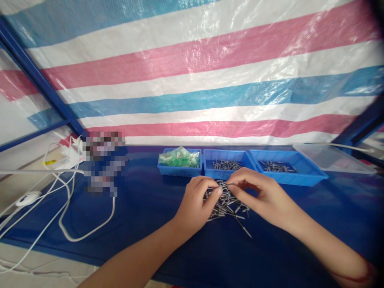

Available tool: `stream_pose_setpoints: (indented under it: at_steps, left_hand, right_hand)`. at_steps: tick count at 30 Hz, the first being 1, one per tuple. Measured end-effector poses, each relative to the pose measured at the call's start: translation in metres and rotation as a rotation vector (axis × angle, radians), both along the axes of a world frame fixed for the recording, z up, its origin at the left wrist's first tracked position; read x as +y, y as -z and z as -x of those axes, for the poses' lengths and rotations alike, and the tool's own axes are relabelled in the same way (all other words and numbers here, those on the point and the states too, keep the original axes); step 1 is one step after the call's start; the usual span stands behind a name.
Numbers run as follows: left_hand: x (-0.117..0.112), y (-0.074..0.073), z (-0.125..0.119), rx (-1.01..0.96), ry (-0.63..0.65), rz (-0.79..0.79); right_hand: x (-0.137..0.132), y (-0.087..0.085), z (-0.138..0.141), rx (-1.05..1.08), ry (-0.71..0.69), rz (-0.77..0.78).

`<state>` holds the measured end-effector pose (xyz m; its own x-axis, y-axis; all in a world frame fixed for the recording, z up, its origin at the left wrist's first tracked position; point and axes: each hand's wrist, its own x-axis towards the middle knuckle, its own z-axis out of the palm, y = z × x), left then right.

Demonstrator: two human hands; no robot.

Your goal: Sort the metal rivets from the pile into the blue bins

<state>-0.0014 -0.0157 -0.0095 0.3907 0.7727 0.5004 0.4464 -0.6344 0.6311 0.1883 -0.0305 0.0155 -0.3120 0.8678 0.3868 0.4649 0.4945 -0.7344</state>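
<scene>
A loose pile of metal blind rivets (228, 208), thin pins with thicker ends, lies on the blue table (168, 256). Over the pile's far side, my left hand (198, 200) is closed in a pinch, thumb against forefinger. Facing it, my right hand (259, 194) pinches too, its fingertips close to the left ones. A thin blind rivet (224, 185) spans the small gap between the two pinches, partly hidden by the fingertips. Behind the hands stand a middle blue bin (210, 173) and a right blue bin (309, 176), each with rivets inside.
At the left of the row, a blue bin (180, 172) holds green-tinted plastic bags (180, 157). A clear plastic lid (333, 159) lies at the back right. White cables (72, 238) loop over the table's left side. A striped plastic sheet (192, 96) hangs behind.
</scene>
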Motion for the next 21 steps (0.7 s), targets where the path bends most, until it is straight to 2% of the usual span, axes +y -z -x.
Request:
stream_pose_setpoints:
  at_steps: [4,6,8,11,14,17,21]
  left_hand:
    - [0.002,-0.003,0.003,0.062,-0.036,-0.014]
    - [0.005,-0.009,0.008,0.168,-0.067,-0.024]
    - [0.009,-0.017,0.016,0.319,-0.118,-0.020]
    - [0.018,-0.031,0.028,0.490,-0.221,-0.032]
    - [0.022,-0.037,0.036,0.603,-0.311,-0.037]
    - [0.023,-0.035,0.038,0.679,-0.340,-0.025]
    - [0.024,-0.024,0.032,0.736,-0.309,-0.006]
  right_hand:
    - [0.003,-0.007,-0.009,-0.274,-0.005,-0.184]
    - [0.009,-0.011,-0.025,-0.356,0.065,-0.233]
    - [0.017,-0.015,-0.051,-0.401,0.244,-0.261]
    - [0.030,-0.014,-0.094,-0.537,0.585,-0.274]
    - [0.038,-0.009,-0.120,-0.691,0.720,-0.228]
    - [0.038,-0.008,-0.120,-0.688,0.741,-0.227]
    - [0.030,-0.013,-0.096,-0.579,0.754,-0.277]
